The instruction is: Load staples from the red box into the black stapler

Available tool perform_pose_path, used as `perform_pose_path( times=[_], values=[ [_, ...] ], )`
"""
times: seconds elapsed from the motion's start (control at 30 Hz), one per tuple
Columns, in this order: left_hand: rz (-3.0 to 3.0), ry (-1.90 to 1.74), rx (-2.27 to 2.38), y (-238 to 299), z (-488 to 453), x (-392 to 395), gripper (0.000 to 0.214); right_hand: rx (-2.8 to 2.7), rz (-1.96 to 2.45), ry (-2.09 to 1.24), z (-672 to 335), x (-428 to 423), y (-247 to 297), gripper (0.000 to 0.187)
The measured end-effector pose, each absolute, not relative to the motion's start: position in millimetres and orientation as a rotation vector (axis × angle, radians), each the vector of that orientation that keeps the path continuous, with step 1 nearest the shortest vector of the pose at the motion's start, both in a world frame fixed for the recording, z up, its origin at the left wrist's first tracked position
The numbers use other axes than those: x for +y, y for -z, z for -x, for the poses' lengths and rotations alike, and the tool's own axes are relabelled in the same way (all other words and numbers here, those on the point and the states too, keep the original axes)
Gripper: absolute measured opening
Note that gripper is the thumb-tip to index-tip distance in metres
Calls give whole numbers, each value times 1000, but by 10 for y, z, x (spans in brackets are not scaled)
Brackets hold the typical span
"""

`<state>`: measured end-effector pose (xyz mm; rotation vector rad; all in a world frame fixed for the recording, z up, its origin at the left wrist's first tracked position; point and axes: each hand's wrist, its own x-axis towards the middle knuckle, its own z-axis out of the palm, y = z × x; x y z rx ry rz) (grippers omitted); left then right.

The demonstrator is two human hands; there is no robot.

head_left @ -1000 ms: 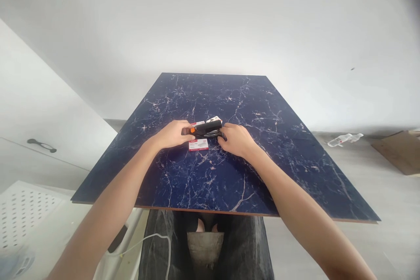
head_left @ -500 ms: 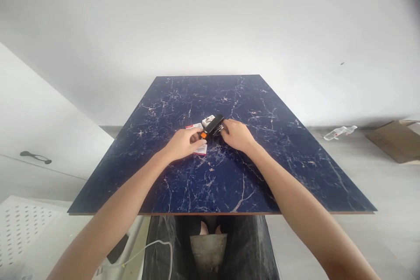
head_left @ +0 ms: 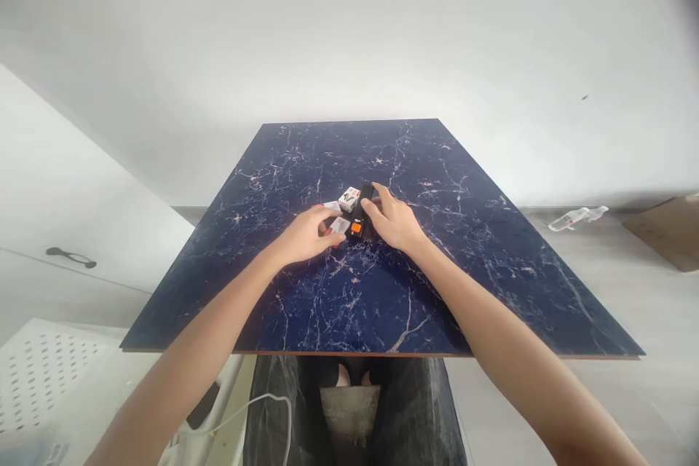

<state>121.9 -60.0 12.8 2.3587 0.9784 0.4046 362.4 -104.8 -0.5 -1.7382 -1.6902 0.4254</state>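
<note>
A black stapler [head_left: 362,212] with an orange patch at its near end is at the middle of the table. My right hand [head_left: 394,220] grips it from the right, thumb on top and fingers along its far side. To its left, my left hand [head_left: 310,234] has thumb and fingers apart and holds nothing. Just beyond those fingertips lies a red-and-white flat packet [head_left: 339,225], partly covered by the hand. A small white box [head_left: 349,198] with a dark picture on it sits behind, against the stapler's left side.
All this rests on a dark blue marbled table [head_left: 354,306] that meets a white wall. On the floor to the right are a clear plastic bottle [head_left: 571,218] and a cardboard box [head_left: 669,233]. A white cable [head_left: 245,403] hangs below the near left edge.
My left hand has let go of the stapler's near end. In my right hand the stapler has turned more upright in view, and its metal parts no longer show.
</note>
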Motion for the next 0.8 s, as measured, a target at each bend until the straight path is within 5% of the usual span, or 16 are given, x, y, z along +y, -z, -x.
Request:
perform_pose_path(
  times=[0.4,0.8],
  values=[
    [-2278,-352,930,-76,-1286,-686,60,-1685,1346,-895,-3749,-1000,78,48],
    [-2499,-489,870,-64,-1239,-614,60,-1734,1317,-970,-3776,-1025,37,51]
  ],
)
